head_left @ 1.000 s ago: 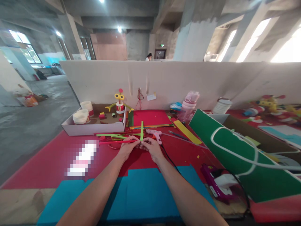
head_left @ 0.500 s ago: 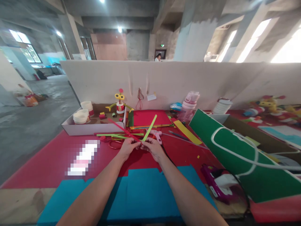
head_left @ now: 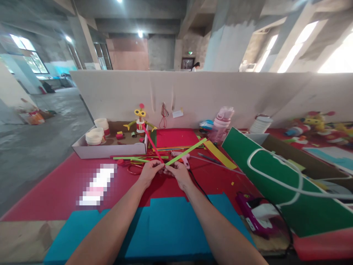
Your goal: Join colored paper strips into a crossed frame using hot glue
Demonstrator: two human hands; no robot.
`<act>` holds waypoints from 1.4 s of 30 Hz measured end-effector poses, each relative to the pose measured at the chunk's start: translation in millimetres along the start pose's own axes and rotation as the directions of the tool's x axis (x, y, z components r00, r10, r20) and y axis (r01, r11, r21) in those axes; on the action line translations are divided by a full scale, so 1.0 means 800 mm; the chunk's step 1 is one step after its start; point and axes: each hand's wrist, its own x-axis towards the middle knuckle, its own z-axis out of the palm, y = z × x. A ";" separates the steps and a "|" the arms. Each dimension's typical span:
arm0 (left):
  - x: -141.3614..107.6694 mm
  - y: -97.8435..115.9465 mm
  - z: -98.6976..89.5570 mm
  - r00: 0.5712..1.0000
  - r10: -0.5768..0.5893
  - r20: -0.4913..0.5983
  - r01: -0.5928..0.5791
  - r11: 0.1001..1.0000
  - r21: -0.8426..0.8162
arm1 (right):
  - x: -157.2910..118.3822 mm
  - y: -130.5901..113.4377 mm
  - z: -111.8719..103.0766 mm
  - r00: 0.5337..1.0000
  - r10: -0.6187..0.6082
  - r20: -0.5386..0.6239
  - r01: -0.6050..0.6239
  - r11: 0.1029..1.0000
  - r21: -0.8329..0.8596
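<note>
A red paper strip [head_left: 153,142] and a light green strip [head_left: 187,151] meet at their lower ends, forming a V. My left hand [head_left: 150,172] pinches the red strip's end between closed fingers. Close beside it, my right hand [head_left: 179,173] is closed on the green strip's end. The joint between the strips is partly hidden by my fingertips. Behind my right hand lies a pink glue gun [head_left: 185,158]. Red-handled scissors [head_left: 134,169] and more green strips [head_left: 128,158] rest left of my hands.
White box [head_left: 110,151] with paper cups at back left; toy figure [head_left: 140,119] behind it. Pink bottle [head_left: 222,123] stands near the partition [head_left: 124,88]. Green board [head_left: 275,184] and purple power strip [head_left: 252,217] are right. Blue sheets [head_left: 171,232] lie under my forearms.
The red strip's free end has swung up and right, and the green strip has tilted down to the right. My hands stay nearly in place. A distant person's head has shifted right.
</note>
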 end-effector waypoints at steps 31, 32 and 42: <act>-0.002 0.005 0.002 1.000 -0.015 -0.010 0.015 0.999 0.049 | 0.000 -0.001 -0.002 0.999 0.006 0.040 -0.004 0.999 -0.032; -0.002 0.006 0.001 1.000 -0.014 -0.013 0.015 0.998 0.063 | 0.000 -0.001 -0.003 1.000 -0.004 0.030 0.005 0.999 -0.038; -0.005 0.002 0.002 0.998 -0.048 0.027 0.048 0.999 -0.006 | 0.006 -0.002 -0.003 0.998 -0.043 -0.043 0.047 0.996 0.077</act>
